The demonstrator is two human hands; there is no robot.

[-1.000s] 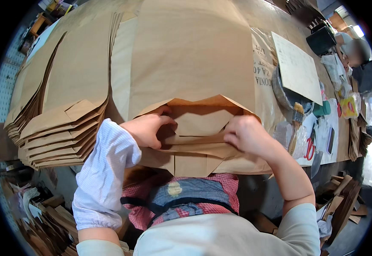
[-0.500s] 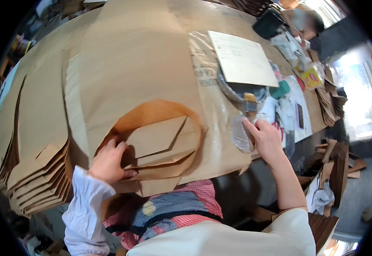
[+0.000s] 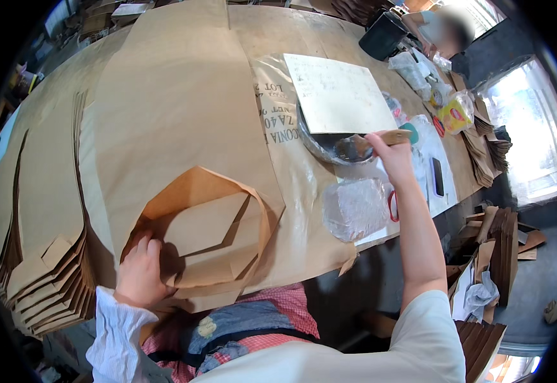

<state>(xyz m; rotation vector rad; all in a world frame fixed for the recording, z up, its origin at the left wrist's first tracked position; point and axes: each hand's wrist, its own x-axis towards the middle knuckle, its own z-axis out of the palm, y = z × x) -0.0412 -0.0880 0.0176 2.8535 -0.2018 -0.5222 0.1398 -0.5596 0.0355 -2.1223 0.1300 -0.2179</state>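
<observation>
A large brown paper bag (image 3: 183, 108) lies flat on the table, its near end opened into a round mouth with folded flaps inside. At the left side of that mouth, my left hand (image 3: 143, 271) grips the bag with curled fingers; part of the fingers is hidden inside. My right hand (image 3: 390, 156) is closed around the wooden handle of a flat brush (image 3: 395, 136). The brush is tilted, its head over the plastic-lined bowl (image 3: 317, 152). A cream board (image 3: 339, 92) covers most of this bowl. Nearest my right forearm sits a clear plastic-wrapped block (image 3: 355, 209).
Folded paper bags (image 3: 48, 274) are stacked at the left. Right of the bowl lie red-handled scissors (image 3: 392, 205), a phone (image 3: 437, 177) and a yellow packet (image 3: 456, 113). A black bucket (image 3: 382, 35) stands at the far right, near another person (image 3: 441, 32). Paper bundles (image 3: 499, 255) stand below right.
My right hand has moved up and away from me with the brush, from above the wrapped block to the bowl. My left hand has shifted slightly left and nearer with the bag's mouth.
</observation>
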